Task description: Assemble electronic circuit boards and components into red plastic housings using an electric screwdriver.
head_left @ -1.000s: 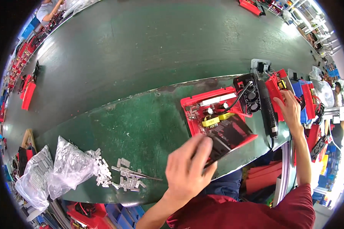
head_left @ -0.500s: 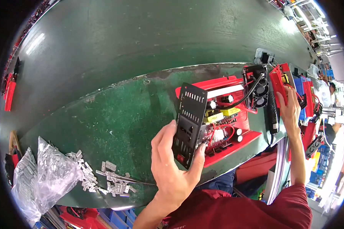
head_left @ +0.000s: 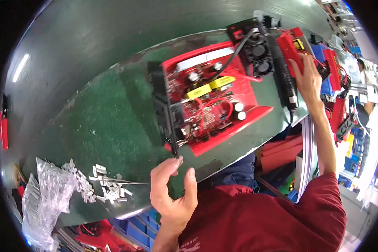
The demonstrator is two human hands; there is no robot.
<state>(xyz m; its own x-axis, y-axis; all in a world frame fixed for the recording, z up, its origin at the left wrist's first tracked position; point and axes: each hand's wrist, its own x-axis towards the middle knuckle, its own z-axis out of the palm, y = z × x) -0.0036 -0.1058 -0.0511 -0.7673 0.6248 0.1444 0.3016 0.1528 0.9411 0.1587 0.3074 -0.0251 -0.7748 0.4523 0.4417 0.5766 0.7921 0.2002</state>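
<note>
A red metal casing (head_left: pixel 239 143) with a circuit board (head_left: pixel 212 113) inside stands on the green bench in front of me. Yellow-wrapped parts, red wires and round capacitors fill the board. At its left side stands a black end panel (head_left: pixel 161 101), seen nearly edge-on. My left hand (head_left: pixel 172 193) is just below the panel's near end, thumb and fingers apart, holding nothing. To the right, my right hand (head_left: pixel 309 80) grips a second red casing (head_left: pixel 287 48). Between the two casings lie a black panel with fans (head_left: pixel 260 54), wired to the first casing, and a black stick-shaped electric screwdriver (head_left: pixel 284 75).
Small silvery metal pieces (head_left: pixel 113 191) lie loose at the left front, with tweezers (head_left: pixel 130 182) among them and a clear plastic bag (head_left: pixel 56 185) of more beside them. More red casings (head_left: pixel 332 69) and blue bins (head_left: pixel 319 52) crowd the right side.
My left hand has let go of the black end panel and drawn down from it. The panel now stands at the casing's left side. The view has shifted; my right hand stays on the second casing.
</note>
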